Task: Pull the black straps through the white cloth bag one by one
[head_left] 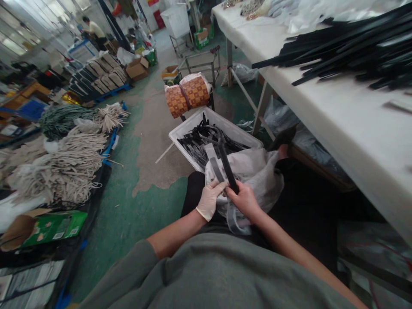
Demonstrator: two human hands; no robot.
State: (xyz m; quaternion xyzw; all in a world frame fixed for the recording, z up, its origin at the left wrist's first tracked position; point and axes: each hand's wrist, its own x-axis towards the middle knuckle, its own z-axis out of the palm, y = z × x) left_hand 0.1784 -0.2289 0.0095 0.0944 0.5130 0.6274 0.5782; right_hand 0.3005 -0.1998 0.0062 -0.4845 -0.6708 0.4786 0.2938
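In the head view, my left hand (208,200), in a pale thin glove, pinches the lower end of a translucent grey strip (214,162). My right hand (246,201), bare, is closed round the lower end of a black strap (228,166) that points away from me. The fingertips of both hands meet, and what lies between them is too small to make out. Under them a whitish bag (265,171) rests on my lap. A loop of clear strip (233,219) hangs below my right hand. Just beyond stands a white bin (240,134) holding many black straps (196,139).
A white-topped table (360,124) on my right bears a heap of black strips (341,47). Past the bin is a brown checked roll (188,95). Bundles of beige cord (61,167) lie on the left. A person (94,31) sits far back.
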